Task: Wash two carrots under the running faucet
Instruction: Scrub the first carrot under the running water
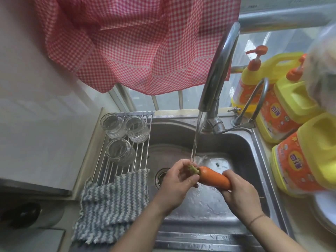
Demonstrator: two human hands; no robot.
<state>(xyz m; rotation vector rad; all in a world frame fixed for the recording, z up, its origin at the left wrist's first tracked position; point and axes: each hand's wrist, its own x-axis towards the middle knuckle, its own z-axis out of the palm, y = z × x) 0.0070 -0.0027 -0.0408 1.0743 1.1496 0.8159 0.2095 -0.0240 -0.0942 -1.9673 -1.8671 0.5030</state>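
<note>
An orange carrot (212,177) with a green stub top lies level over the steel sink (241,142). My left hand (177,180) pinches its stalk end, right where the water stream (196,135) from the tall chrome faucet (218,70) lands. My right hand (240,190) grips the carrot's narrow end, hiding the tip. Only one carrot is in view.
Three upturned glass jars (119,137) stand on a roll-up rack (143,142) at the sink's left, with a striped cloth (112,202) draped below. Yellow detergent bottles (283,110) crowd the right counter. A small second tap (254,100) stands behind. A red checked curtain (136,42) hangs above.
</note>
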